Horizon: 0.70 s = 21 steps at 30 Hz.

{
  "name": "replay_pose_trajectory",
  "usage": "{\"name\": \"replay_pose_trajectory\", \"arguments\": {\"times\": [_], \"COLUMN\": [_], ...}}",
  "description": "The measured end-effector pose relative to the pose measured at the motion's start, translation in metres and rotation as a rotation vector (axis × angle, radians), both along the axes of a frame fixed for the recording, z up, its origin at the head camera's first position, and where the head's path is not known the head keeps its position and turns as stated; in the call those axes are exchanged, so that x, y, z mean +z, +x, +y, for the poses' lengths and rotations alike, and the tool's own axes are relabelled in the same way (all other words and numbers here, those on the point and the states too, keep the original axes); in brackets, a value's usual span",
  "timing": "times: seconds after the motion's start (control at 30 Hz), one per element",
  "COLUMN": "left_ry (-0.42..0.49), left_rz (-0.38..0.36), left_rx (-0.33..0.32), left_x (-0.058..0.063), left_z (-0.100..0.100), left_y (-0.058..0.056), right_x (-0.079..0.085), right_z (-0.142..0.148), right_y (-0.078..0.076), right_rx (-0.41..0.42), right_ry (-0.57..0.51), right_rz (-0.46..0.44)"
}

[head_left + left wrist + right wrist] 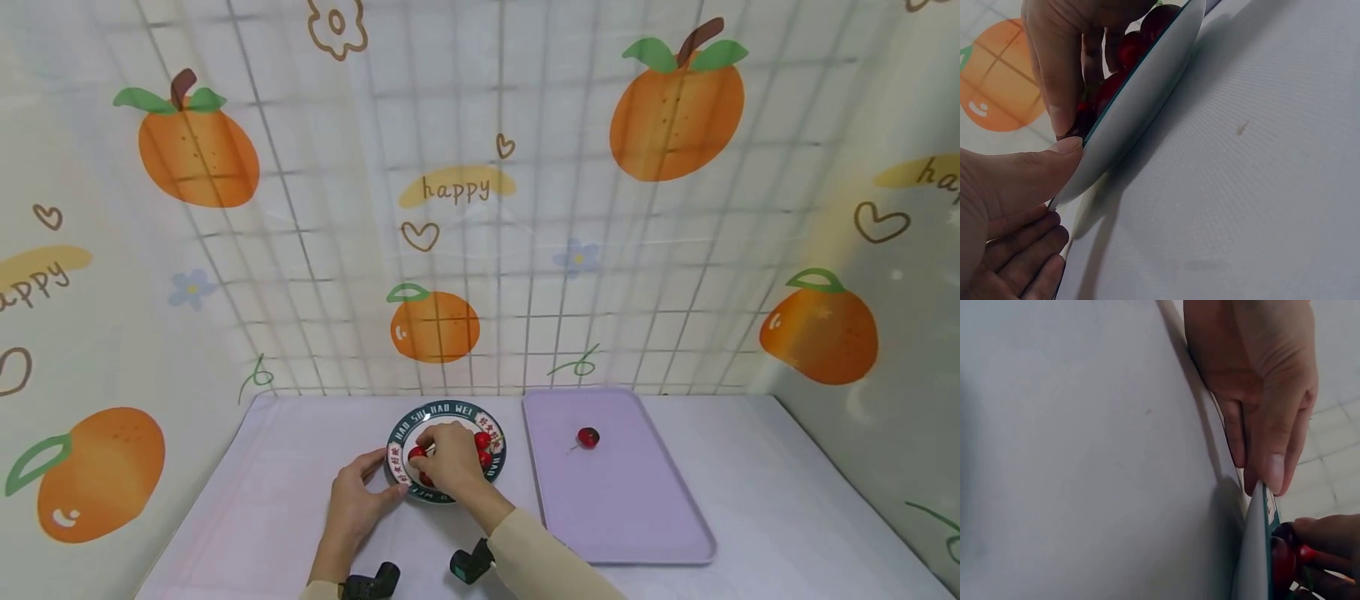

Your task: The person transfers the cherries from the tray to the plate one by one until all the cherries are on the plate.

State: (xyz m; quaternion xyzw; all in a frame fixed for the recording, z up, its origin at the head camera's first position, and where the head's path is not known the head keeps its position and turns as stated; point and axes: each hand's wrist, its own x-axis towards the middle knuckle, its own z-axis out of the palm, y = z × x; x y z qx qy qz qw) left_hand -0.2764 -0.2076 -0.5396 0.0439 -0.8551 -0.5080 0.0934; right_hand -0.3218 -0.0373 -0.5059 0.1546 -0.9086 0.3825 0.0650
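A round plate with a dark green lettered rim (447, 407) stands on the table with several red cherries (482, 439) in it. My left hand (358, 502) holds the plate by its left edge, the thumb (1035, 172) on the rim and the other fingers lower down at its side. Over the plate, my right hand (453, 458) reaches in with its fingers curled down and pinches a dark red cherry (1285, 533) near the rim by the left thumb. Part of the plate and some cherries are hidden beneath the right hand.
To the right of the plate lies a light purple tray (618, 508) with one cherry (588, 437), its stem pointing left. A white cloth covers the table (247, 500). A curtain printed with oranges (435, 327) hangs behind and at both sides.
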Motion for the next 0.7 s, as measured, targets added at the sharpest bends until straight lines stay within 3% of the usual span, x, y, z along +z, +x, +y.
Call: {"name": "replay_pose_trajectory", "arguments": {"times": [0.7], "left_ry": [0.006], "left_rz": [0.0], "left_rx": [-0.004], "left_x": [-0.002], "left_z": [-0.0011], "left_y": [-0.0017], "right_x": [-0.0009], "right_z": [-0.0048], "right_y": [0.0037], "right_rx": [0.016], "right_ry": [0.125], "right_rz": [0.047]}}
